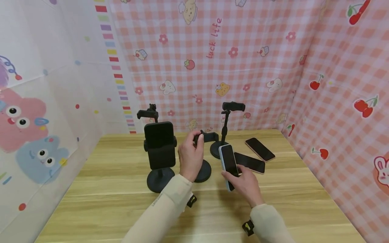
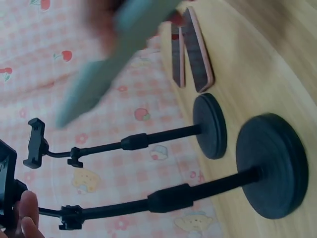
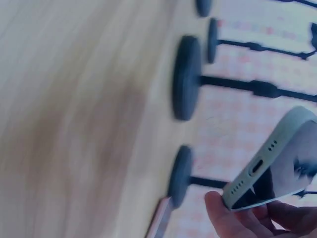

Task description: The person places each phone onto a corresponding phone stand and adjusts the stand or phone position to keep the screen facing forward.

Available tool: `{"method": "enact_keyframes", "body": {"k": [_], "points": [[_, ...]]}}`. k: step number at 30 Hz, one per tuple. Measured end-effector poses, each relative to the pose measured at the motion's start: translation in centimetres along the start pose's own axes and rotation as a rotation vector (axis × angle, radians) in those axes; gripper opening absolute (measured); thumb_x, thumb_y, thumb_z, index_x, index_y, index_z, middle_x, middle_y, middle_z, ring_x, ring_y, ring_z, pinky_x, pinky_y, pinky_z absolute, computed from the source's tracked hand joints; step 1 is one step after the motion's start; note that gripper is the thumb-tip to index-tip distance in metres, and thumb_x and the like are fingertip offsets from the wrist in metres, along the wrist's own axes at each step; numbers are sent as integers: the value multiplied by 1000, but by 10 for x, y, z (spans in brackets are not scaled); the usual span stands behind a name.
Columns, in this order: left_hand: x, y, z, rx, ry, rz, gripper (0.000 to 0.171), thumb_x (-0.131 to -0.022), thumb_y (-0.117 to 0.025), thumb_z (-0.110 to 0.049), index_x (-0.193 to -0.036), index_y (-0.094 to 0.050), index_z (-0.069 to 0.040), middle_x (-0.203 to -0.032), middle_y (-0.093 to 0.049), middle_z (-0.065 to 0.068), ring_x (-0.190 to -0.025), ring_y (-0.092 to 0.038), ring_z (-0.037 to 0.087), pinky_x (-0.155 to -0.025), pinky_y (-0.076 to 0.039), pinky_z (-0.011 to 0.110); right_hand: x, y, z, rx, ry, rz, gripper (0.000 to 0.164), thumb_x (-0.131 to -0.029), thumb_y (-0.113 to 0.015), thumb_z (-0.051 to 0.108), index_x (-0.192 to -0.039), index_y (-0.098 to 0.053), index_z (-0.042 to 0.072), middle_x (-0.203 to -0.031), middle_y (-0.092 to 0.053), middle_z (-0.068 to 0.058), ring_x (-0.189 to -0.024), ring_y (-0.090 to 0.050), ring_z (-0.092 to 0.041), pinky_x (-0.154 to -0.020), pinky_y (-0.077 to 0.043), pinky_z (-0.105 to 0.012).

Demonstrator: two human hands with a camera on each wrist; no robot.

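Observation:
My left hand [image 1: 190, 157] pinches the left end of the clamp [image 1: 210, 137] on the middle black phone stand. Its round base [image 1: 204, 171] stands on the table; in the left wrist view, fingertips [image 2: 28, 213] show at the back of that clamp. My right hand [image 1: 248, 184] grips a smartphone [image 1: 229, 162] in a light blue case around its lower part. That phone is raised and tilted, screen toward the head camera, to the right of the stand and apart from its clamp. The right wrist view shows the phone's bottom edge [image 3: 256, 167] with its charging port.
At left, a stand holds a black phone [image 1: 159, 135] upright. Behind it rises another stand's clamp [image 1: 147, 114]. A further stand [image 1: 224, 131] is at the back right. Beside it, a phone [image 1: 252, 163] and a second phone [image 1: 260, 149] lie on the wooden table [image 1: 100, 195].

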State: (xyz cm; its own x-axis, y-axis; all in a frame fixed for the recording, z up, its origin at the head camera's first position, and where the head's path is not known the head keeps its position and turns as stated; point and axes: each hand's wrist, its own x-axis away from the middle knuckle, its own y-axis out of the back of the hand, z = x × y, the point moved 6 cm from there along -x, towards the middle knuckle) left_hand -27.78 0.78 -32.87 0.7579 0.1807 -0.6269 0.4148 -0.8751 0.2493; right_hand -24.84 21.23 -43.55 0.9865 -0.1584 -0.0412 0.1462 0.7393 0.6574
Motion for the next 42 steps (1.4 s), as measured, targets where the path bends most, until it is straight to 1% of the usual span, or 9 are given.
{"method": "enact_keyframes", "body": {"k": [3, 7, 11, 15, 18, 22, 29, 34, 42], "points": [[4, 1, 4, -28, 8, 61, 29, -95, -59, -27, -118, -61, -9, -102, -69, 8, -67, -61, 15, -57, -55, 36, 10, 2, 14, -102, -9, -30, 88, -76, -63, 66, -134, -50, 2, -121, -57, -20, -104, -57, -32, -86, -50, -51], [10, 4, 5, -64, -3, 113, 37, -94, -59, -27, -129, -55, -13, -108, -65, 8, -73, -62, 15, -61, -56, 36, 20, 6, 32, -283, 38, -91, 78, -79, -67, 57, -136, -48, 7, -124, -52, -16, -109, -54, -30, -91, -47, -51], [12, 7, 3, -72, -78, 125, 31, -96, -57, -21, -125, -58, -10, -105, -63, 10, -76, -61, 16, -66, -57, 37, 27, 10, 59, -446, 142, -131, 62, -83, -71, 39, -136, -49, 14, -124, -53, -13, -106, -54, -28, -91, -45, -53], [12, 7, 1, -44, -120, 140, 26, -95, -58, -18, -120, -61, -8, -99, -62, 10, -76, -58, 16, -65, -57, 37, 29, 7, 88, -538, 222, -99, 55, -85, -71, 33, -133, -52, 15, -120, -57, -13, -101, -57, -25, -87, -46, -48], [12, 6, -2, -38, -137, 168, 24, -94, -60, -15, -117, -61, -8, -96, -63, 9, -76, -57, 16, -64, -55, 37, 27, 3, 101, -548, 231, -77, 55, -83, -72, 35, -130, -53, 13, -120, -59, -13, -103, -55, -23, -90, -45, -48], [12, 5, -4, -31, -147, 212, 22, -92, -62, -11, -114, -62, -9, -96, -63, 9, -77, -59, 15, -63, -54, 37, 20, -2, 108, -541, 213, -69, 59, -80, -74, 39, -128, -55, 10, -120, -60, -14, -106, -54, -24, -93, -44, -51], [8, 8, -6, -24, -192, 241, 24, -90, -64, -8, -114, -64, -7, -94, -64, 11, -73, -58, 15, -60, -52, 36, 6, -3, 104, -516, 145, -92, 72, -75, -75, 49, -131, -54, 8, -117, -61, -15, -103, -55, -25, -90, -47, -48], [8, 7, -9, -25, -217, 286, 26, -89, -62, -7, -114, -64, -4, -92, -63, 11, -73, -57, 19, -59, -52, 36, 3, -1, 102, -514, 147, -140, 75, -74, -76, 47, -134, -52, 8, -118, -62, -16, -104, -56, -25, -89, -48, -48], [6, 9, -12, -58, -209, 339, 25, -91, -62, -11, -115, -62, -6, -92, -62, 6, -74, -55, 13, -60, -52, 35, 3, 1, 105, -536, 161, -186, 78, -74, -77, 47, -135, -52, 7, -121, -62, -15, -106, -56, -23, -90, -48, -48]]}}
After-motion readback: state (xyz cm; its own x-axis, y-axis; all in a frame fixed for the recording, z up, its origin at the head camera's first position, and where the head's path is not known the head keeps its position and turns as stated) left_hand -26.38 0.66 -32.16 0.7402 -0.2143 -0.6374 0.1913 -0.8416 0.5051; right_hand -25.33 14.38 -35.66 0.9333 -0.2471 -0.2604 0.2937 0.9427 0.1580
